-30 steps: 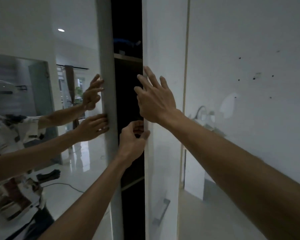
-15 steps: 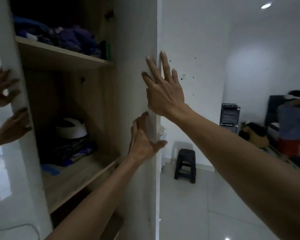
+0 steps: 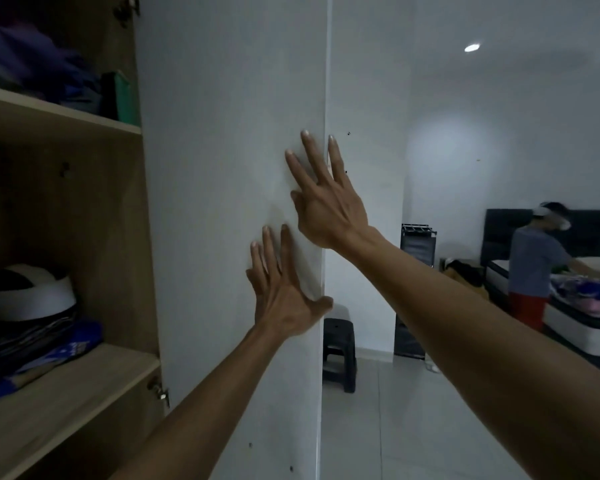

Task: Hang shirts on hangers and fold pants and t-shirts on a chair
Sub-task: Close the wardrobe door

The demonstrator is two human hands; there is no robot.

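Both hands press flat on upright wardrobe door.

Legible text, labels, brands, numbers, signs: none. The blue cloth on the lower wardrobe shelf carries pale markings, too dim and blurred to read. The white wardrobe door shows only small dark specks, no lettering.
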